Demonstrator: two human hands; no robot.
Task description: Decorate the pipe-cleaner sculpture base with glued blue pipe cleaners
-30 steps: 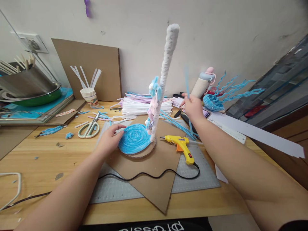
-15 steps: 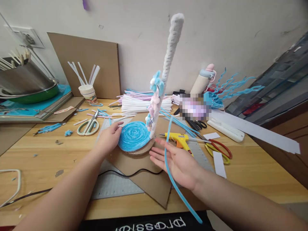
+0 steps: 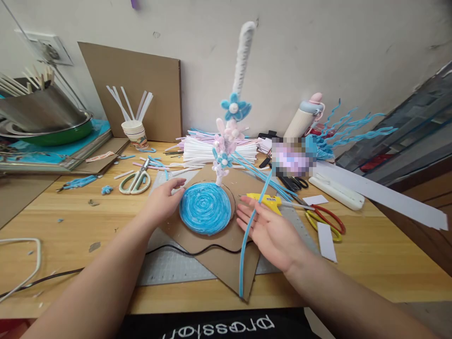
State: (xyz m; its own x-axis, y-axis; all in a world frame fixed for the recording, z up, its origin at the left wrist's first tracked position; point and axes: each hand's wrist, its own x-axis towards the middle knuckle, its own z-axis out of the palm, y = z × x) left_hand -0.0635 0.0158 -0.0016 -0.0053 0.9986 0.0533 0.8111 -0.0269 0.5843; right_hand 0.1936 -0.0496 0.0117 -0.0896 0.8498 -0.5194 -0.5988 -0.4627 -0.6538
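A round disc [image 3: 205,209] covered in coiled blue pipe cleaner lies on brown cardboard. From its back edge rises a white-wrapped post [image 3: 243,56], trimmed with blue flowers [image 3: 233,108] and pale pink ones [image 3: 224,129]. My left hand [image 3: 167,200] rests at the disc's left edge, fingers slightly bent and apart; whether it touches the rim I cannot tell. To the right of the disc, my right hand [image 3: 271,230] is palm up with its fingers extended. A long blue pipe cleaner [image 3: 243,254] is held between its thumb and index finger, hanging towards me.
Behind my right hand lies a yellow glue gun [image 3: 266,201]. Red-and-yellow scissors [image 3: 325,221] are farther right, and green-handled scissors [image 3: 136,181] lie left. Bundled white pipe cleaners [image 3: 219,151] sit at the back. A black cable [image 3: 197,253] crosses the cardboard in front of the disc.
The disc has turned, so its post moved from the right side to the back and the flowers face me. My right hand has drawn slightly away from the disc; the pipe cleaner's lower end swung left.
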